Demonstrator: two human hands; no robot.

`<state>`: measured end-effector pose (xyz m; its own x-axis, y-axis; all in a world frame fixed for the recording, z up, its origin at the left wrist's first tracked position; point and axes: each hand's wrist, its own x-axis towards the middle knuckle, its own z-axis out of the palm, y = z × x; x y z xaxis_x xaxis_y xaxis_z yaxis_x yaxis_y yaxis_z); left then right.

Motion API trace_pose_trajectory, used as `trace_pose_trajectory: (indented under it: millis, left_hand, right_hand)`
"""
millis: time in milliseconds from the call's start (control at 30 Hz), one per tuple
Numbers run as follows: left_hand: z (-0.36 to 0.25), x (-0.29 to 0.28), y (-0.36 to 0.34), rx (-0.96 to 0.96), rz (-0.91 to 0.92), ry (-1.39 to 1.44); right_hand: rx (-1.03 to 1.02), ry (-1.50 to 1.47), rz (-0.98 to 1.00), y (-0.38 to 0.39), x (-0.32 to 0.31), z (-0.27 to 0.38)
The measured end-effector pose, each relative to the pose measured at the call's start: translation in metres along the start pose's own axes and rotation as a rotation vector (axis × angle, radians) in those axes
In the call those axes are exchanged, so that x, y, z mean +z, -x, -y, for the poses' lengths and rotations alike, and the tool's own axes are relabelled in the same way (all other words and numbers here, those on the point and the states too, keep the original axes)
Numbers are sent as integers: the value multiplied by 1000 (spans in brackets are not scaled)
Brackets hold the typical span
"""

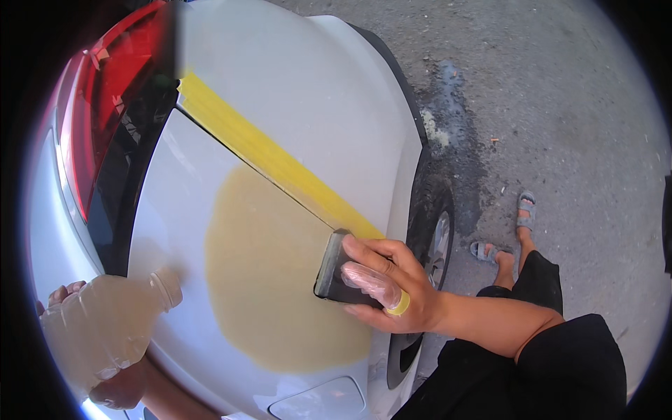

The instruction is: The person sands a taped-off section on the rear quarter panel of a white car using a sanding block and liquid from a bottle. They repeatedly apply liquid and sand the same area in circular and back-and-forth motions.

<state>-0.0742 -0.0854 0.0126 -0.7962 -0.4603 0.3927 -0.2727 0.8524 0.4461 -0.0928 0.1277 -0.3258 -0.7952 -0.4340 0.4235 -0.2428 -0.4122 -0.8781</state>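
My right hand (395, 287) is closed round a dark sanding block (330, 269) that lies against the silver car panel (175, 203). One of its fingers is wrapped in clear plastic, held by a yellow band. Under and left of the block spreads a rounded beige patch (273, 294) of filler or primer. At the lower left, my left hand (120, 390) grips a clear plastic bottle (105, 325) of cloudy liquid. The bottle is tilted, its mouth toward the patch; whether liquid runs out is too blurred to tell.
Yellow masking tape (259, 150) runs along the panel seam, just above the block. A red tail light (115, 91) is at the far left. The fuel flap (318, 400) lies below the patch, a wheel (437, 238) at right. My sandalled feet (526, 210) stand on wet-stained asphalt (560, 105).
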Motion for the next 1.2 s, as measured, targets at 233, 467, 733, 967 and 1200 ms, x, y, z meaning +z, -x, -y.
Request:
trace_pose_trajectory:
  millis: [233,467,733,967,1200]
  left_hand:
    - [-7,5,-2,15,-18,-55]
    - [-13,4,1,-1,-51,-103]
    - [-15,8,8,-12,-108,-184]
    - [-6,-16,3,-16,-58,-69]
    - [8,-27,6,-13,56,-57]
  right_hand:
    - [42,-41,-43,-82,10,9]
    - [-5,15,-6,-10,-3,6]
    - [13,65,-61,-109,17,17]
    - [-16,45,-52,-37,5,8]
    - [8,38,-61,-106,22,15]
